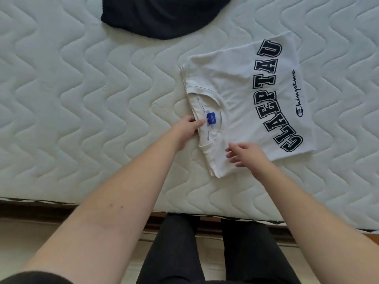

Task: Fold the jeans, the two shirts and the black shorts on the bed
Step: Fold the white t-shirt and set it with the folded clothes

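On the bed (pixel 82 99), near its front edge, we are folding a white shirt (pixel 235 95), our left hand (pixel 187 130) pinching its collar while our right hand (pixel 245 153) is hovering over it, fingers loose and holding nothing. We are judging it best to pin the collar and smooth outward before the next fold; a dark garment (pixel 162 15) is lying well apart at the far edge.

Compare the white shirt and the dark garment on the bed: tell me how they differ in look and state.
The white shirt lies flat, folded into a neat rectangle with straight edges; the dark garment lies in a loose rounded heap.
The white shirt bears large dark block letters; the dark garment shows no print.
The left hand pinches the white shirt's collar and the right hand hovers over it; no hand touches the dark garment.
Both rest on the quilted mattress.
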{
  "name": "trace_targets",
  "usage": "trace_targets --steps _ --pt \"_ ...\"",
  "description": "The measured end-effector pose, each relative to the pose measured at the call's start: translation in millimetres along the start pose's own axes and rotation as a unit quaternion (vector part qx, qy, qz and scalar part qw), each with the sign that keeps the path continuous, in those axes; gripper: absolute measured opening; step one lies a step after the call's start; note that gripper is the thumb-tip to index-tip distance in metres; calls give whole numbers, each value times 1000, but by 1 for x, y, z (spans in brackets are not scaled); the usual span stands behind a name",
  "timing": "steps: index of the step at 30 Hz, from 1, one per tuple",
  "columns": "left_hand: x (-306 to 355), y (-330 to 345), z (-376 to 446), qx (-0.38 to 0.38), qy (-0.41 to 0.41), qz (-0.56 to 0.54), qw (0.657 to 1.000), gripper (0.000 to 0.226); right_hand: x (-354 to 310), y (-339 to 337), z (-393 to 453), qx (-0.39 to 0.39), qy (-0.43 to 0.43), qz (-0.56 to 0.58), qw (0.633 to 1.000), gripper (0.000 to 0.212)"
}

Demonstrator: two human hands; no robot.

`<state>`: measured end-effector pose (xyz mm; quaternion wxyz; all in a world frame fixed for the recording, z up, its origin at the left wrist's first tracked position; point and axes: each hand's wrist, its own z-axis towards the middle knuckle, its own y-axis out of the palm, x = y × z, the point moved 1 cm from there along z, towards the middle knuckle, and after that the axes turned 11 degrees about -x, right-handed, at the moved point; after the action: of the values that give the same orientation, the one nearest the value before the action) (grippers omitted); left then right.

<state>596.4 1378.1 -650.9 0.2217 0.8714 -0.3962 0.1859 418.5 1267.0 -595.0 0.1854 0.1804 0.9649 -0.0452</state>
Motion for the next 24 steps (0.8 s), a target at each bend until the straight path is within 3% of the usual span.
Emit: trace_targets --steps 5,8,10,12,14,19,22,24 --pt "-29 18 -16 -10 2 -58 998 16 -69 -2 40 14 -143 -56 988 11" --pt "-49 31 -23 16 -2 -102 995 9 -109 1 64 17 -200 -139 970 16" --pt "-59 37 -26 37 9 -126 991 17 -135 3 76 37 -230 -231 944 25" --pt "-65 46 -32 36 15 -163 986 22 -157 3 88 81 -261 -349 897 33" --pt "-74 57 -40 27 3 -172 985 23 -177 0 100 106 -270 -448 846 45" --pt "-95 84 -47 57 -4 -94 994 24 -226 -16 132 64 -235 -605 758 63" --pt "-101 91 -45 92 -2 -59 994 50 -245 -15 144 51 -220 -634 740 57" --pt "-105 95 -46 80 2 -87 993 51 -254 -13 147 49 -217 -635 740 53"
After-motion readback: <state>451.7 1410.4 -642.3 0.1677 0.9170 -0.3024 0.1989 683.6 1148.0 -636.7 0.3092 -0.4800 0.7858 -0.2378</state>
